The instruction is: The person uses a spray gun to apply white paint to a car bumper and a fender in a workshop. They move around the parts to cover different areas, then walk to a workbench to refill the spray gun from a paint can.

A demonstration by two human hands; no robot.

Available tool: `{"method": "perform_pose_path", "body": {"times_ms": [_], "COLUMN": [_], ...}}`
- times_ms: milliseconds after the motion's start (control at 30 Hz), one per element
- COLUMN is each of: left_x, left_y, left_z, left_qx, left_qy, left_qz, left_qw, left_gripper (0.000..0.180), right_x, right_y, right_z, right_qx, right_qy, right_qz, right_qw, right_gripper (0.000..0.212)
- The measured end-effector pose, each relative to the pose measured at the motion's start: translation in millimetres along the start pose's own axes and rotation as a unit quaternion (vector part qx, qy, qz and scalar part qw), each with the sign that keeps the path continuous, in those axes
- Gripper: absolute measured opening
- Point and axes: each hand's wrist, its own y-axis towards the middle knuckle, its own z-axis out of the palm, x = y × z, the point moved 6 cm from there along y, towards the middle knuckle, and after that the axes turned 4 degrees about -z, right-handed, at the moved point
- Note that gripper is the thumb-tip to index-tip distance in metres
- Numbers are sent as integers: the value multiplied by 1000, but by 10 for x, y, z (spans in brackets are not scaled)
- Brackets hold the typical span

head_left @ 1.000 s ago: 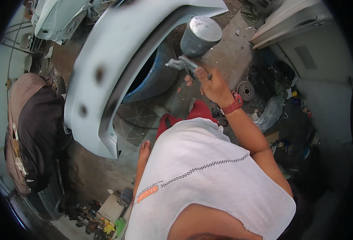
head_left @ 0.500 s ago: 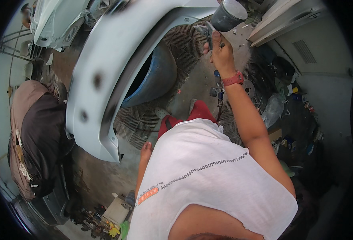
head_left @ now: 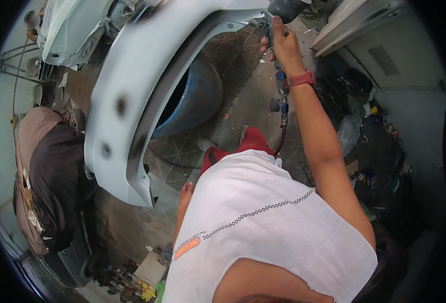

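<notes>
My right hand [head_left: 288,53] is closed around the grip of a spray gun [head_left: 270,33], with its dark cup [head_left: 286,7] on top at the upper edge. A blue fitting with a small regulator [head_left: 283,101] hangs under the grip, joined to a hose [head_left: 279,144]. The gun's nozzle is close to the far right end of a pale grey car bumper [head_left: 127,70], which curves across the left and bears several dark blurred patches. My left hand [head_left: 187,190] hangs low beside my shirt, apart from the bumper; its fingers are too foreshortened to make out.
Under the bumper stands a blue drum [head_left: 205,93] on dark floor grating [head_left: 240,55]. A covered bulky object [head_left: 48,171] is at the left. Another pale car part [head_left: 74,33] and a person [head_left: 32,28] are far left. Plastic and clutter [head_left: 351,131] lie along the right wall.
My right hand and the spray gun have moved farther away and slightly right, so the cup is now cut by the upper edge. The left hand has shifted only slightly.
</notes>
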Motion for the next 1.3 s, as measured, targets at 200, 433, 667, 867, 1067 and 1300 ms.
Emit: {"method": "perform_pose_path", "body": {"times_ms": [200, 433, 667, 867, 1067, 1300], "left_x": [-268, 65, 32, -453, -997, -2671], "left_y": [-138, 120, 155, -158, -460, -1056], "left_z": [57, 32, 37, 111, 349, 1056], "left_qx": [-4, 16, -20, 12, 51, 120], "left_qy": [42, 68, 187, 114, 176, 205], "left_qz": [-14, 83, 84, 40, 26, 160], "left_qw": [999, 994, 979, 993, 983, 958], "left_gripper": [63, 67, 71, 68, 57, 51], "right_x": [-82, -172, -294, -242, -267, -234], "right_y": [118, -93, -225, -283, -376, -872], "right_z": [-199, -312, -262, -268, -165, 387], "right_qx": [-40, -46, -41, -35, -3, 122], "right_qy": [-32, -61, -45, -56, -28, -32], "right_qz": [-3, 26, 52, -3, 35, 46], "right_qw": [999, 997, 997, 998, 999, 991], "right_gripper": [84, 77, 73, 77, 76, 74]}}
